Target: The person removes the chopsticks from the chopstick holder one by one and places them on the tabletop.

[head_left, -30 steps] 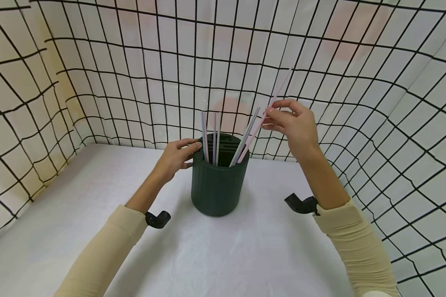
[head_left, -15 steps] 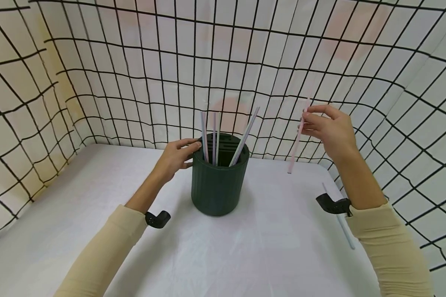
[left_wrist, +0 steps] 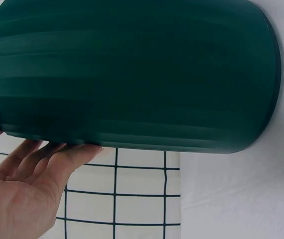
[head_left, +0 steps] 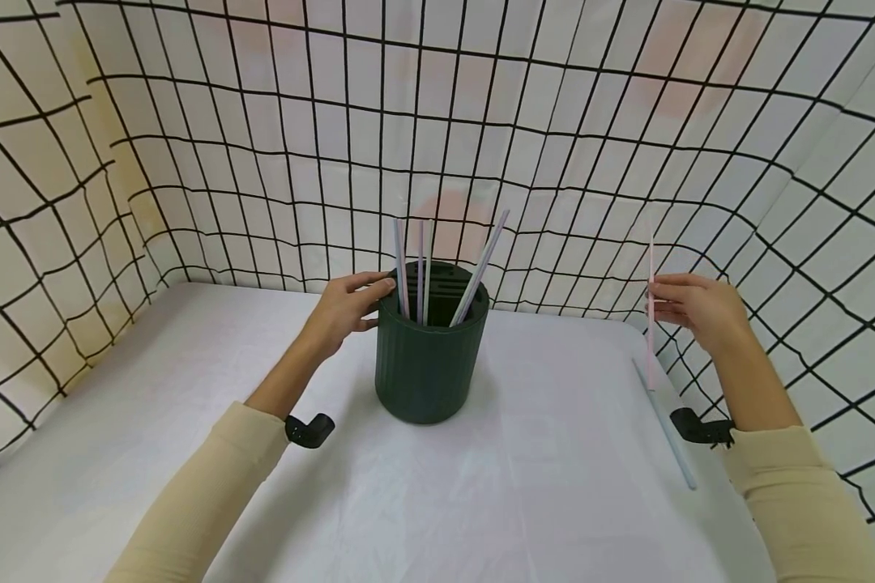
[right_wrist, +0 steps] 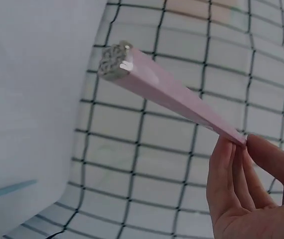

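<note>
A dark green utensil holder [head_left: 428,368] stands upright in the middle of the table, with several slim chopsticks [head_left: 481,263] leaning inside it. My left hand [head_left: 346,312] holds the holder at its upper left side, fingertips against the rim and outer wall, as the left wrist view also shows. Off to the right, my right hand [head_left: 700,309] pinches a pink chopstick [right_wrist: 177,97] between thumb and fingertips. Its patterned silvery end points down, just above a light blue chopstick [head_left: 671,437] lying on the table.
The white table [head_left: 437,510] is bordered by white walls with a black wire grid [head_left: 284,146] at the back and both sides. The blue chopstick lies near the table's right edge, close to the grid.
My right hand has lifted the pink chopstick out of the holder, carried it right and lowered it towards the table's right edge. The left hand and holder have stayed still.
</note>
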`<state>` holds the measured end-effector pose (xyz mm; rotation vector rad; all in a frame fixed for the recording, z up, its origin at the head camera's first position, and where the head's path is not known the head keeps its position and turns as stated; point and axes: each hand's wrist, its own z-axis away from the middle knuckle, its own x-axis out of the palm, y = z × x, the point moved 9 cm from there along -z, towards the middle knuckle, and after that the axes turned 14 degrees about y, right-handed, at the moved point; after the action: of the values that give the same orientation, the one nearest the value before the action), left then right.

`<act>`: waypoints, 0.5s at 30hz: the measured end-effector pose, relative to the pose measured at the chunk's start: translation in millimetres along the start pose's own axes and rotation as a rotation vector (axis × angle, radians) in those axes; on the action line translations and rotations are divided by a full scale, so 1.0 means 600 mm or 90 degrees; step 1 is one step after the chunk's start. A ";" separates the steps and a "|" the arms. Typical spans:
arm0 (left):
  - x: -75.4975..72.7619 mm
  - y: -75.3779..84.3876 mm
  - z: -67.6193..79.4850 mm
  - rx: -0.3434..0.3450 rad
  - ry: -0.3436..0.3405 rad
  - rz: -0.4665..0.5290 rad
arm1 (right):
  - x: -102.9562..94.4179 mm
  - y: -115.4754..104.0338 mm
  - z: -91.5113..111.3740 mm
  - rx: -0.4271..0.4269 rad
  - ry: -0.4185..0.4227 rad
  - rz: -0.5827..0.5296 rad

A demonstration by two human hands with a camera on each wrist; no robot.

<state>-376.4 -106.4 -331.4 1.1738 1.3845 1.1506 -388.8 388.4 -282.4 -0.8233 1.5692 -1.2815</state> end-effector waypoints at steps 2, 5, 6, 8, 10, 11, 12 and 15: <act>0.000 0.000 0.000 0.000 0.001 0.000 | -0.010 0.032 -0.007 0.027 -0.018 -0.002; 0.000 -0.001 0.000 0.001 0.001 -0.005 | -0.019 0.081 -0.015 0.084 -0.058 -0.011; -0.001 -0.001 0.000 0.001 0.003 -0.006 | -0.020 0.097 -0.017 0.102 -0.076 -0.009; -0.001 -0.001 -0.001 0.001 0.004 -0.006 | -0.024 0.127 -0.021 0.127 -0.098 0.010; -0.001 -0.002 -0.001 0.001 0.005 -0.005 | -0.027 0.153 -0.022 0.135 -0.114 0.036; -0.001 -0.002 -0.002 0.001 0.005 -0.004 | -0.029 0.165 -0.022 0.134 -0.120 0.049; -0.001 -0.001 -0.002 0.000 0.006 -0.001 | -0.031 0.177 -0.022 0.135 -0.122 0.064; 0.000 -0.001 -0.002 -0.002 0.005 0.001 | -0.036 0.212 -0.022 0.142 -0.129 0.102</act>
<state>-377.6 -106.8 -332.1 1.1698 1.3878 1.1583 -386.6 442.7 -400.3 -0.6510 1.2780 -1.1924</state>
